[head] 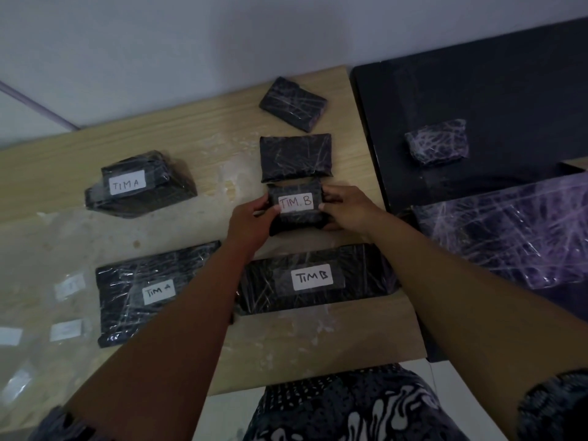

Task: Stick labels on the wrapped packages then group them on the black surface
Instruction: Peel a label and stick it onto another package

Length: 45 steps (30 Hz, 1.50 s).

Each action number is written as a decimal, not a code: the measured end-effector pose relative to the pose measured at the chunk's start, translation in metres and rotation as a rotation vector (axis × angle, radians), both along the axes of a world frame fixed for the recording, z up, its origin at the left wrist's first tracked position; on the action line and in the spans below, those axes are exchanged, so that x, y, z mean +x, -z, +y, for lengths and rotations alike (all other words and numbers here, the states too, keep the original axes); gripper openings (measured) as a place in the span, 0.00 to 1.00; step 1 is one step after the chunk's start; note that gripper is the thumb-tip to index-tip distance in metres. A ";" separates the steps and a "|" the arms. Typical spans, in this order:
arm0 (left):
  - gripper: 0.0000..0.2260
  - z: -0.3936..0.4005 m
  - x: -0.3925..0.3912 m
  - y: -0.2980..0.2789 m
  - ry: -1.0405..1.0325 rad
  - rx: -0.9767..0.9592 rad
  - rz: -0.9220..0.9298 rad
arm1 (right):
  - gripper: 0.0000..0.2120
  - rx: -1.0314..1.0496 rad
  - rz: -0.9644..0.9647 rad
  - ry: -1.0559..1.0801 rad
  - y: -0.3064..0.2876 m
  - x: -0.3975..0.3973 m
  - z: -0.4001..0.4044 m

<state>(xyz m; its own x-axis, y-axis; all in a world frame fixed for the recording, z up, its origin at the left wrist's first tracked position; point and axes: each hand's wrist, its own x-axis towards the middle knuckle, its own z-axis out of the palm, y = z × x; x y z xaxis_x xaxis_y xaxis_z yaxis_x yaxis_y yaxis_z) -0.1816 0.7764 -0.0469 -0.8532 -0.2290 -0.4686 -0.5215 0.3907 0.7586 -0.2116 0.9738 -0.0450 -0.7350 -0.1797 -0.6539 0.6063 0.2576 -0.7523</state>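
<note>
Both hands grasp the small wrapped package (296, 206) from its two short ends: the left hand (251, 222) curls its fingers round the left end with the thumb reaching toward the white label (296, 203) marked "TIM. B", and the right hand (345, 210) pinches the right end, a fingertip touching the label's right edge. The package sits at or just above the wooden tabletop (203, 128) (whether it rests on the wood or is lifted clear cannot be told), touching or nearly touching the unlabelled package (296, 157) just beyond it.

The risk, as I judge it, is the label itself: the wrap is crinkled and glossy, so a corner not pressed flat could lift or crease, and a thumb dragged across the red writing might smear it. Carrying it right to the black surface (477, 84), it could be mixed with the unlabelled bundle (437, 141) already there.

Nearer the person lies a long package labelled "TIM B" (311, 276), well apart from two "TIM A" packages (140, 184) at left, and another bare package (292, 103) sits farthest back
</note>
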 end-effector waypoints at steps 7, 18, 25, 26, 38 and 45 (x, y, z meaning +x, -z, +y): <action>0.20 -0.002 0.004 -0.001 0.051 0.054 0.000 | 0.25 0.059 0.047 -0.078 0.002 0.001 0.005; 0.22 -0.014 0.015 -0.031 0.099 -0.265 0.109 | 0.13 0.476 0.333 -0.182 -0.032 0.007 -0.017; 0.21 -0.053 0.036 -0.070 0.178 -0.513 0.411 | 0.23 0.496 0.633 -0.315 -0.073 0.030 -0.074; 0.20 -0.065 0.042 -0.075 0.177 -0.538 0.451 | 0.23 0.499 0.660 -0.346 -0.078 0.034 -0.085; 0.20 -0.241 0.182 -0.120 0.057 -0.805 0.581 | 0.23 0.523 1.043 -0.552 -0.119 0.135 -0.254; 0.20 -0.338 0.262 -0.134 -0.040 -0.879 0.549 | 0.23 0.471 1.078 -0.653 -0.123 0.190 -0.354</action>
